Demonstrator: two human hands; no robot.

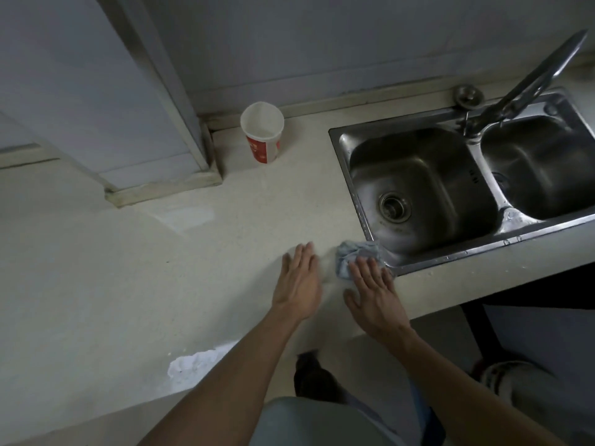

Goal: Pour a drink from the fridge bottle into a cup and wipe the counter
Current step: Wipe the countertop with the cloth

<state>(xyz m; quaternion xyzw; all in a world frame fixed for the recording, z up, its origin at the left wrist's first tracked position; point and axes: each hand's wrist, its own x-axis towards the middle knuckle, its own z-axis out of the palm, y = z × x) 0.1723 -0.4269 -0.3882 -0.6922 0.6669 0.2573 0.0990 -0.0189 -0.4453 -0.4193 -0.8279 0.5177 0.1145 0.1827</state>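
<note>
A red-and-white paper cup (263, 136) stands upright at the back of the pale counter (128, 268), close to the wall. A crumpled blue-grey cloth (351, 257) lies on the counter by the sink's near left corner. My right hand (373, 294) lies flat with straight fingers, its fingertips on the cloth's near edge. My left hand (301, 281) hovers or rests flat on the counter just left of the cloth, fingers straight and holding nothing. No bottle is in view.
A steel double sink (399, 268) with a tap (528, 82) fills the right. A wall column (154, 130) juts onto the counter at back left. A white chipped patch (193, 363) marks the counter's front edge. A white container (505, 378) stands on the floor below.
</note>
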